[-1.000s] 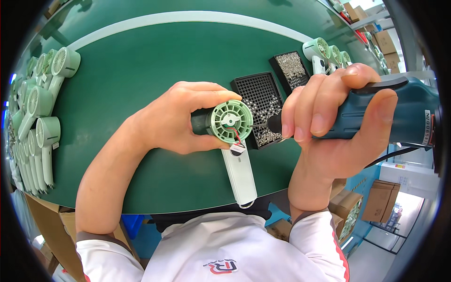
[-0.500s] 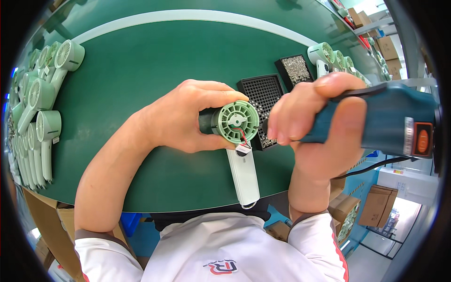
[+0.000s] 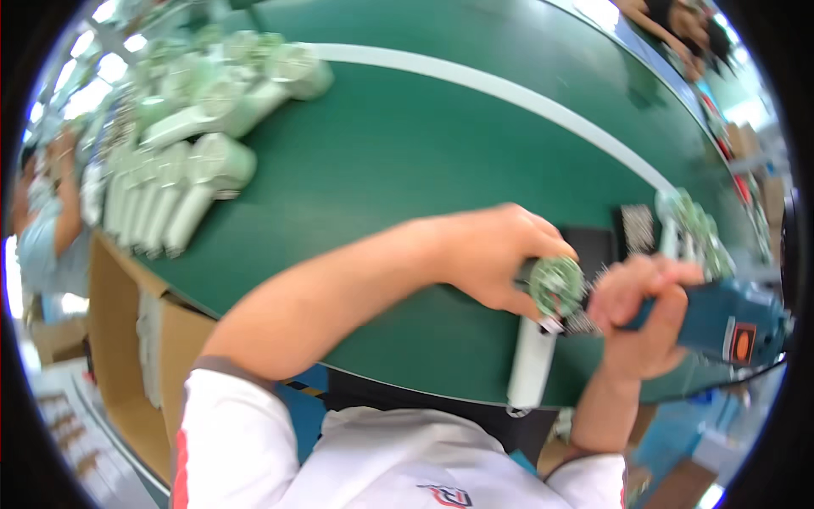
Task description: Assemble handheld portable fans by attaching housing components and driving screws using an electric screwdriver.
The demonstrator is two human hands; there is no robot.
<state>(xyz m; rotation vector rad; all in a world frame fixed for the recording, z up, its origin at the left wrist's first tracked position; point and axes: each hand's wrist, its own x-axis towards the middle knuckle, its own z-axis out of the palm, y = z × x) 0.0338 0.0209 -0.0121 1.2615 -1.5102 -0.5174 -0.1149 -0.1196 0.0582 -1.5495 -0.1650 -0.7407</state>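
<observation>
Right of centre, above green tabletop (image 3: 407, 153): my left hand (image 3: 502, 257) grips round-headed pale-green plastic fan with white handle (image 3: 536, 341), thumb and fingers parted around it; my right hand (image 3: 640, 310) curls around teal cylindrical power screwdriver (image 3: 725, 321).

Noted open cardboard box (image 3: 119, 331) well left of fingers (image 3: 549, 243). Observed white strip (image 3: 381, 58) across green tabletop (image 3: 373, 153), beyond fingers. Logged blurred, light-blue-clad co-worker (image 3: 44, 227) far left of fingers; second co-worker (image 3: 670, 36) beyond and right of them; brown cartons (image 3: 745, 140), blurred, also rightward.
</observation>
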